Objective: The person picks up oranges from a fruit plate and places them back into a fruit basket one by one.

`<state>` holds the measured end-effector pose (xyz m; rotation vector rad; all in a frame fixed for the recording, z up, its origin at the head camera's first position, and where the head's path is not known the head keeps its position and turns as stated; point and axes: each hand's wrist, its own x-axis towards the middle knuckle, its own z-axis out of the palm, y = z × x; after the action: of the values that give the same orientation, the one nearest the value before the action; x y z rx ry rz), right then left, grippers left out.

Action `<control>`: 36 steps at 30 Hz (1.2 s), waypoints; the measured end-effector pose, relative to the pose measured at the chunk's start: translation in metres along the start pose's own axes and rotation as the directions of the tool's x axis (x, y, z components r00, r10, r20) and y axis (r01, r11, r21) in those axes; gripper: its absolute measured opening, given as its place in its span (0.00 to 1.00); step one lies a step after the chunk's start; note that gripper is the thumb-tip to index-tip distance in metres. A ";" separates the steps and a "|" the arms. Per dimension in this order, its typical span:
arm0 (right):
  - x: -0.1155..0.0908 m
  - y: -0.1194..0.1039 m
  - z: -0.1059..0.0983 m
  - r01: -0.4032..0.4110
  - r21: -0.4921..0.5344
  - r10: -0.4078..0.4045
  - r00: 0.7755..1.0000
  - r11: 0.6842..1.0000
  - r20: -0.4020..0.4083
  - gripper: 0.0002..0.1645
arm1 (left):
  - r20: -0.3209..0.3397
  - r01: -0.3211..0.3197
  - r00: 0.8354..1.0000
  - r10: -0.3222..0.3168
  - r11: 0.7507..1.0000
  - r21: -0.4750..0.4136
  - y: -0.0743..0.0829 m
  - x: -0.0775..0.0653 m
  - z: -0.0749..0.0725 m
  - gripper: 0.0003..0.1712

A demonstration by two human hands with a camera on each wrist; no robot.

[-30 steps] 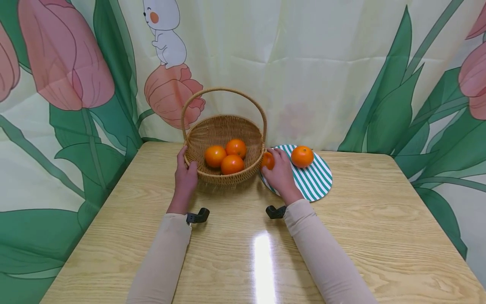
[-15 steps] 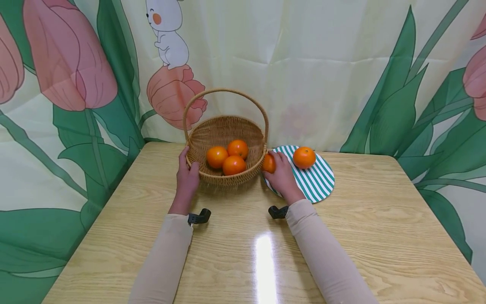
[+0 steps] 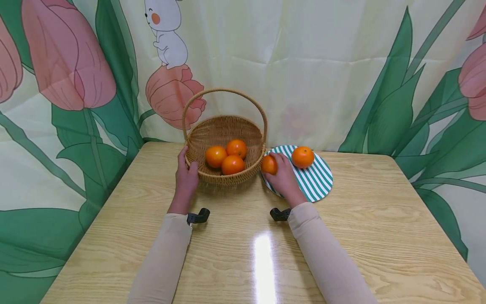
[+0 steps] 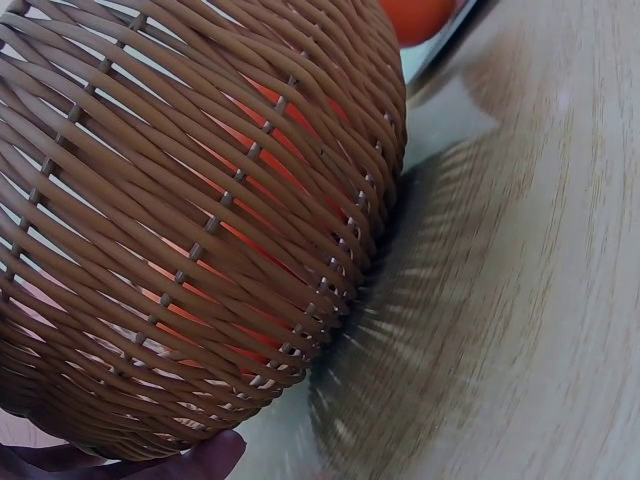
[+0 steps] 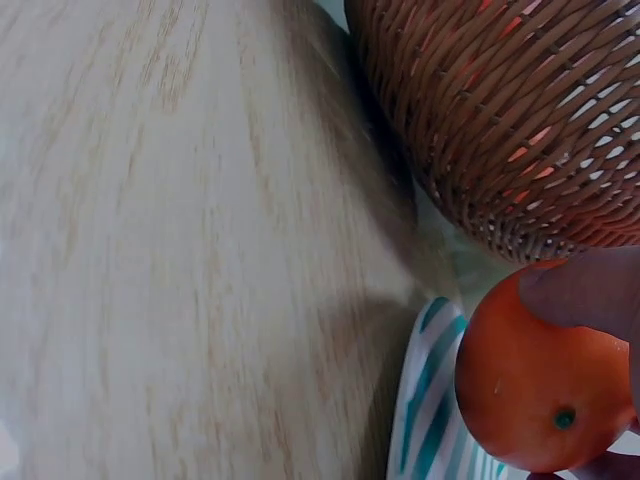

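Note:
A wicker basket [image 3: 228,180] with a tall arched handle stands near the back of the table, three oranges [image 3: 233,165] lying inside it. My left hand [image 3: 185,177] grips its left side at the rim; a fingertip shows under the weave [image 4: 190,200] in the left wrist view. Just right of the basket, my right hand [image 3: 284,177] holds another orange [image 3: 269,164] between thumb and fingers. The right wrist view shows this orange [image 5: 540,375] close beside the basket wall [image 5: 500,130], over the green-and-white striped round plate [image 3: 320,185].
One more orange [image 3: 302,157] sits on the striped plate, right of my right hand. The wooden table [image 3: 379,219] reaches back to a curtain [image 3: 311,84] printed with tulips and a rabbit. A bright glare streak marks the tabletop between my forearms.
My right hand has shifted slightly right with its orange, drawing it out from beside the basket rim, so more of the orange shows. My left hand and the basket stay put.

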<state>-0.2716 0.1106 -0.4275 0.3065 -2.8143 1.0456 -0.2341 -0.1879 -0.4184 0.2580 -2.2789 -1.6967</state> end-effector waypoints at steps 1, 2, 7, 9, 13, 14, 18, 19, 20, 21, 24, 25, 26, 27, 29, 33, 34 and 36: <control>-0.001 0.000 -0.001 0.000 -0.001 0.000 1.000 1.000 -0.001 0.41 | 0.001 -0.003 1.000 0.003 1.000 0.000 0.000 0.000 0.000 0.35; -0.002 0.000 -0.002 -0.001 0.000 0.001 1.000 1.000 -0.004 0.41 | 0.003 -0.006 1.000 0.006 1.000 0.001 -0.001 0.000 0.000 0.35; -0.005 -0.003 -0.010 0.010 0.002 -0.010 1.000 1.000 -0.020 0.40 | 0.000 -0.014 1.000 0.014 1.000 0.007 -0.002 0.001 -0.001 0.35; -0.007 -0.004 -0.013 0.013 0.006 -0.013 1.000 1.000 -0.022 0.41 | -0.001 -0.010 1.000 0.010 1.000 0.009 -0.003 0.002 -0.001 0.35; -0.010 -0.007 -0.018 0.019 0.017 -0.019 0.999 1.000 -0.029 0.41 | 0.003 0.002 1.000 -0.002 1.000 0.005 -0.001 0.001 -0.001 0.36; -0.011 -0.008 -0.019 0.021 0.017 -0.021 0.999 1.000 -0.034 0.41 | 0.002 0.005 1.000 -0.005 1.000 0.005 0.000 0.001 -0.001 0.36; -0.013 -0.012 -0.024 0.029 0.019 -0.028 0.998 0.999 -0.049 0.41 | -0.009 -0.006 1.000 0.006 1.000 0.010 0.001 0.000 -0.001 0.36; -0.014 -0.013 -0.025 0.032 0.020 -0.031 0.998 0.999 -0.052 0.41 | -0.011 -0.008 1.000 0.009 1.000 0.011 0.001 0.000 -0.001 0.36; -0.014 -0.014 -0.027 0.033 0.022 -0.032 0.998 0.999 -0.056 0.41 | -0.016 -0.011 1.000 0.012 1.000 0.012 0.001 0.000 -0.001 0.36; -0.015 -0.015 -0.028 0.035 0.025 -0.033 0.998 0.999 -0.058 0.41 | -0.017 -0.013 1.000 0.014 1.000 0.011 0.001 0.000 -0.001 0.36; -0.017 -0.017 -0.032 0.034 0.024 -0.032 0.997 0.999 -0.067 0.41 | -0.014 -0.013 1.000 0.013 1.000 0.003 0.000 0.000 0.000 0.35; -0.018 -0.017 -0.033 0.034 0.022 -0.032 0.997 0.999 -0.069 0.41 | -0.011 -0.012 1.000 0.012 1.000 0.001 0.000 0.000 0.000 0.35; -0.018 -0.018 -0.034 0.033 0.021 -0.031 0.997 0.999 -0.070 0.41 | -0.010 -0.012 1.000 0.012 1.000 -0.001 -0.001 0.000 0.000 0.35; -0.019 -0.019 -0.035 0.032 0.017 -0.031 0.997 0.999 -0.072 0.41 | -0.006 -0.011 1.000 0.011 1.000 -0.001 -0.001 0.001 0.000 0.35; -0.021 -0.020 -0.037 0.032 0.013 -0.031 0.997 0.999 -0.077 0.41 | -0.006 -0.011 1.000 0.011 1.000 -0.001 -0.001 0.000 0.000 0.35; -0.023 -0.021 -0.040 0.042 0.014 -0.041 0.995 0.999 -0.089 0.41 | -0.005 -0.011 1.000 0.011 1.000 -0.001 0.000 0.000 0.000 0.35; -0.023 -0.021 -0.041 0.046 0.015 -0.044 0.995 0.999 -0.092 0.41 | -0.006 -0.009 1.000 0.009 1.000 -0.003 0.000 0.000 0.000 0.35; -0.024 -0.021 -0.042 0.053 0.016 -0.051 0.994 0.998 -0.100 0.41 | -0.003 -0.010 1.000 0.010 1.000 -0.002 0.001 0.000 0.000 0.35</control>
<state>-0.2413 0.1262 -0.3874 0.3192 -2.6954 1.0462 -0.2340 -0.1880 -0.4178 0.2483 -2.2724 -1.6933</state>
